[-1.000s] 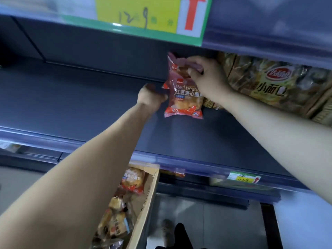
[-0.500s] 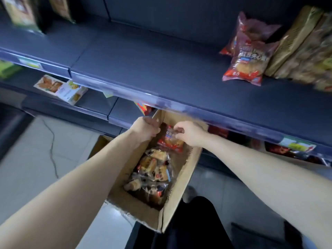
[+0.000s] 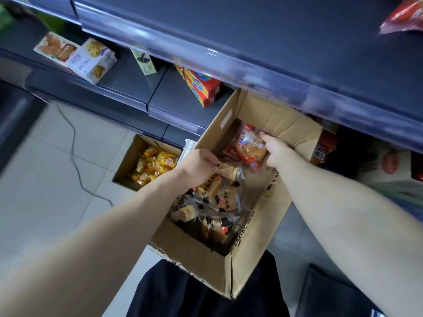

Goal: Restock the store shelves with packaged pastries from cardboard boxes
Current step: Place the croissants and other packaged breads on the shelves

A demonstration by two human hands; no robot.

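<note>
Head camera: reaching into an open brown corrugated cardboard box [image 3: 270, 202] held below the front lip of a dark blue metal store shelf [image 3: 251, 40], a person restocking pastries closes the right hand [image 3: 273, 148] on a glossy red plastic packet holding a round golden bun [image 3: 246, 147], which lies at the box's far end. The left hand [image 3: 199, 164] is curled, fingers pinching the crinkled clear wrapper of a pale pastry [image 3: 229, 171] atop a loose pile at the box's middle. The pick-up step appears underway; the next move likely calls for lifting both slippery, soft packets clear of the box rim and up to the shelf without crushing them.
</note>
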